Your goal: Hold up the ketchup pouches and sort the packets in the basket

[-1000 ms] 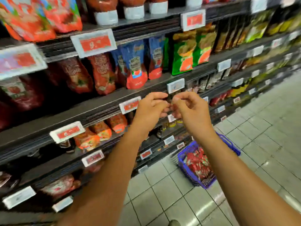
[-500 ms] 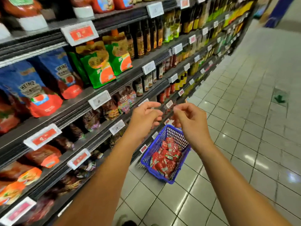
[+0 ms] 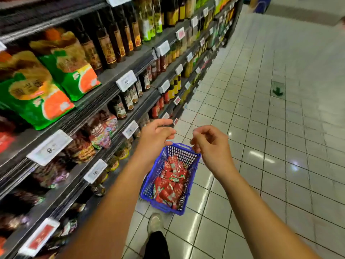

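Both grips hang loosely curled in the air, holding nothing I can make out: left hand [image 3: 155,136] and right hand [image 3: 211,144] face each other, fingertips near but apart. Directly below them the blue basket [image 3: 149,187] sits on the floor [image 3: 261,128], just beside the shelf [image 3: 104,83], probably parked there to free both hands. Its long axis runs along the aisle, the far end pointing away from the person. Red packets [image 3: 170,181] lie heaped inside.

Basket [image 3: 149,186] of sachets [image 3: 170,182] on floor [image 3: 261,128], right of shelves [image 3: 104,101].
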Demonstrator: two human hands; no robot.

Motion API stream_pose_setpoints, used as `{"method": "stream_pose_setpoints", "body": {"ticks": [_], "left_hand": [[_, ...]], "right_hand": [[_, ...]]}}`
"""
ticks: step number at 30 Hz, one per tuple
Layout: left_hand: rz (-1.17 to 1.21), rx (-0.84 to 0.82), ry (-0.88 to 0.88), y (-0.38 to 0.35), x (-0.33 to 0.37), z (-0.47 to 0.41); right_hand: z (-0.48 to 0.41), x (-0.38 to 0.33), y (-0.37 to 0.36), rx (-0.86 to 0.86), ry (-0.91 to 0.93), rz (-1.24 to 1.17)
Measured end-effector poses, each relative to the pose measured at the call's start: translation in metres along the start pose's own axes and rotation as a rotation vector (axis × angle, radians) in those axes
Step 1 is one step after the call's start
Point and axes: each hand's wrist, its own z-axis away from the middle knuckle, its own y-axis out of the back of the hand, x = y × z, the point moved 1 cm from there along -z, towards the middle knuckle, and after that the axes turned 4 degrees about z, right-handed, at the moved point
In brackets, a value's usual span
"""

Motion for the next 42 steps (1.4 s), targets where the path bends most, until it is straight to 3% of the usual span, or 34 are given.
{"method": "stream_pose_setpoints", "body": {"ticks": [10, 20, 27, 35, 39, 42], "left_hand": [[-0.038, -0.069, 0.121, 0.019, -0.030, -0.102], [-0.077, -0.031, 0.384, 0.032, -0.122, -0.166], [-0.135, 0.065, 0.609, 0.036, -0.241, -0.194], [-0.342, 0.099, 0.875, 0.064, -0.454, -0.208], [-0.600, -0.079, 0.911, 0.075, -0.559, -0.217], [-1.016, -0.463, 0.677, 0.077, -0.620, -0.225]], "right_hand": [[-0.075, 0.035, -0.034, 0.067, -0.167, 0.030], [-0.104, 0.142, -0.057, 0.042, -0.423, 0.034], [-0.120, 0.270, -0.077, -0.055, -0.650, 0.103], [-0.105, 0.465, -0.121, -0.121, -0.964, 0.142], [-0.081, 0.554, -0.150, -0.275, -1.118, 0.187], [-0.074, 0.608, -0.166, -0.428, -1.104, 0.267]]}}
